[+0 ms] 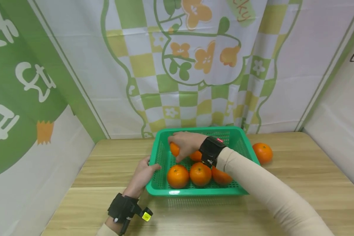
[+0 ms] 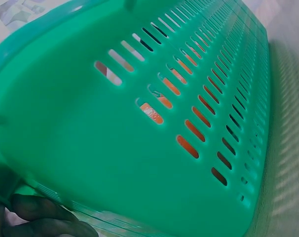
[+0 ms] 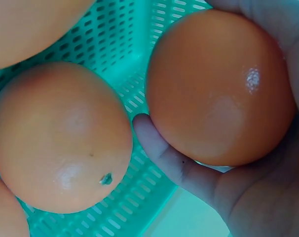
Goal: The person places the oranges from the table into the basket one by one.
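A green plastic basket (image 1: 199, 192) with slotted walls stands on the wooden table. My left hand (image 1: 141, 174) grips its left rim, thumb over the edge; in the left wrist view the fingers (image 2: 46, 217) show beside the basket's outer wall (image 2: 90, 163). Inside the basket's back left part, my right hand (image 1: 186, 143) holds an orange (image 3: 221, 89), its thumb and palm curled round the fruit. Along the front wall lie a left orange (image 1: 178, 176), a middle orange (image 1: 200, 174) and a right orange (image 1: 221, 176), the last partly behind my forearm. Another orange (image 1: 196, 156) shows under my wrist.
One loose orange (image 1: 263, 153) rests on the table (image 1: 301, 170) just right of the basket. A printed cloth (image 1: 200, 108) hangs close behind the basket, and white and green panels stand at both sides. My right forearm (image 1: 271, 190) crosses over the basket's right front corner.
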`<state>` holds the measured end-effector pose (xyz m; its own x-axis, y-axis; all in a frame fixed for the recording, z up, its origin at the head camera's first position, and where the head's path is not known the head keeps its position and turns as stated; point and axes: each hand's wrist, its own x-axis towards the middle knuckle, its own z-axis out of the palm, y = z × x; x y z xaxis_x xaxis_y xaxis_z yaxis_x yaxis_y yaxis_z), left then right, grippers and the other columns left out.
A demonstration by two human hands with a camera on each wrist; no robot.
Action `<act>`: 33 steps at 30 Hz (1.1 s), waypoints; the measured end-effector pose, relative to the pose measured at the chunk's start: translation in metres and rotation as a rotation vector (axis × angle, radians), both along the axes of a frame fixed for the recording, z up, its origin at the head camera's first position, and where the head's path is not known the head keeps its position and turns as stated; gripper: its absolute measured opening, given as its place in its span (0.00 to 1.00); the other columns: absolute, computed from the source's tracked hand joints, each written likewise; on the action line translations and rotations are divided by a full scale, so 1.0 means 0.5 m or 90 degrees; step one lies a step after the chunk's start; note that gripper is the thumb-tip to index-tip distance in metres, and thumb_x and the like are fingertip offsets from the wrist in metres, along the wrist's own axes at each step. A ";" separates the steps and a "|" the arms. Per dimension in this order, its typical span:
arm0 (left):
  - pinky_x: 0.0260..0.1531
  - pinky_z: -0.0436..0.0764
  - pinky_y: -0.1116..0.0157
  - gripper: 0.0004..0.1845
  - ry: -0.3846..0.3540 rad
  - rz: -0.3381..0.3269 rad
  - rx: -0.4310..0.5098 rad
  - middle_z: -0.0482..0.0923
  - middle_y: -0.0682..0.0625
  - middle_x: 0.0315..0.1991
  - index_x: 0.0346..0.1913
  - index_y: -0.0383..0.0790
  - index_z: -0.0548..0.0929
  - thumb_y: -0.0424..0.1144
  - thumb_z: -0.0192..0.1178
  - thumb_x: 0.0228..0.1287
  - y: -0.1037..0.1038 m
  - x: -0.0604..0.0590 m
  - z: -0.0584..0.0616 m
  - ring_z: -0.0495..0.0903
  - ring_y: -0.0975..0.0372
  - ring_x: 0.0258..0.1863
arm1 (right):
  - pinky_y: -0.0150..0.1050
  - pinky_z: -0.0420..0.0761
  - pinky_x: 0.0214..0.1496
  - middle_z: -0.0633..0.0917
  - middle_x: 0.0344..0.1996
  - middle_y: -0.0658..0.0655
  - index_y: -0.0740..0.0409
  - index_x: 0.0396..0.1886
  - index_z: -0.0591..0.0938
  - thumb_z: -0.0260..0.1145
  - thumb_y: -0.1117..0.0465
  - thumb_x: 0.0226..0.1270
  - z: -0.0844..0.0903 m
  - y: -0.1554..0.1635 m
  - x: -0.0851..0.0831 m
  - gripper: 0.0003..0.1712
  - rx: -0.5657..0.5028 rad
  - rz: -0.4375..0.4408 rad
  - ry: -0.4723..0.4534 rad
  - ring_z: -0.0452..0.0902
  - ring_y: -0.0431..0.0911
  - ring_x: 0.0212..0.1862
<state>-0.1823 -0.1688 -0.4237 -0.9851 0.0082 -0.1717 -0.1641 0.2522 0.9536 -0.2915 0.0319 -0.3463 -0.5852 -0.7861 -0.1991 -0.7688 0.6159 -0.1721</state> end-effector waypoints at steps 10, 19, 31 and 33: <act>0.48 0.88 0.54 0.28 0.003 -0.004 0.000 0.80 0.33 0.64 0.71 0.33 0.74 0.34 0.55 0.69 0.000 -0.002 0.000 0.85 0.49 0.54 | 0.44 0.82 0.64 0.81 0.66 0.55 0.52 0.76 0.71 0.78 0.44 0.62 -0.009 -0.037 0.000 0.46 0.079 0.007 0.032 0.79 0.49 0.63; 0.46 0.87 0.55 0.28 -0.004 -0.004 -0.004 0.80 0.33 0.62 0.71 0.33 0.73 0.34 0.56 0.69 0.000 0.000 0.001 0.85 0.50 0.52 | 0.45 0.81 0.65 0.79 0.69 0.56 0.51 0.79 0.69 0.77 0.45 0.63 -0.025 -0.043 -0.014 0.47 0.095 -0.016 0.022 0.79 0.50 0.64; 0.48 0.87 0.54 0.28 0.005 -0.004 -0.010 0.80 0.32 0.64 0.71 0.32 0.73 0.34 0.56 0.68 0.003 0.002 0.002 0.84 0.50 0.54 | 0.46 0.79 0.70 0.78 0.71 0.54 0.51 0.80 0.68 0.75 0.45 0.66 -0.049 -0.059 -0.030 0.46 0.131 -0.022 -0.002 0.76 0.50 0.69; 0.49 0.87 0.53 0.29 0.006 -0.002 -0.010 0.80 0.32 0.64 0.71 0.32 0.73 0.34 0.56 0.68 0.003 0.002 0.002 0.84 0.50 0.54 | 0.44 0.81 0.67 0.81 0.67 0.53 0.51 0.78 0.70 0.76 0.45 0.65 -0.056 -0.061 -0.036 0.45 0.130 -0.023 -0.001 0.78 0.48 0.65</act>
<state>-0.1816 -0.1674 -0.4230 -0.9867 0.0094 -0.1621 -0.1538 0.2678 0.9511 -0.3096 0.0015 -0.3744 -0.6119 -0.7080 -0.3526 -0.7456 0.6650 -0.0415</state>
